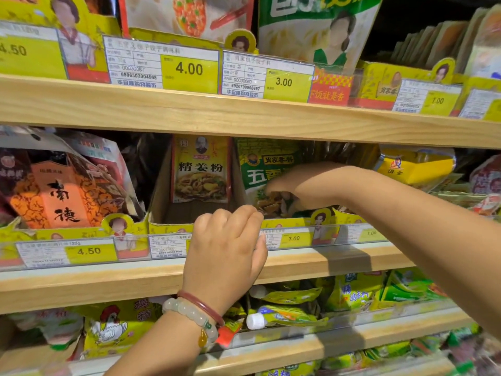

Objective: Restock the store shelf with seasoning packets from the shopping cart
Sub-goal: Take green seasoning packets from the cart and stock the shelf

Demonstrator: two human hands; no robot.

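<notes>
Right hand (291, 185) pinches glossy green packet (260, 169) in cardboard tray (295, 221); left hand (227, 240) curled, holding nothing.

Wooden shelf (311, 260) carries cardboard display boxes (173, 225); seasoning packets (201, 169) stand inside.

Green seasoning packets (267, 172) upright in yellow display box (295, 222) on middle shelf (339, 260).

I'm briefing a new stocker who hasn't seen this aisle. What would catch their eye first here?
Two hands at the middle shelf: the right hand reaches onto the green seasoning packets, and the left hand, beaded bracelets on its wrist, rests curled at the shelf's front edge. Left of them, one yellow ginger-powder packet stands alone in its cardboard box.
</notes>
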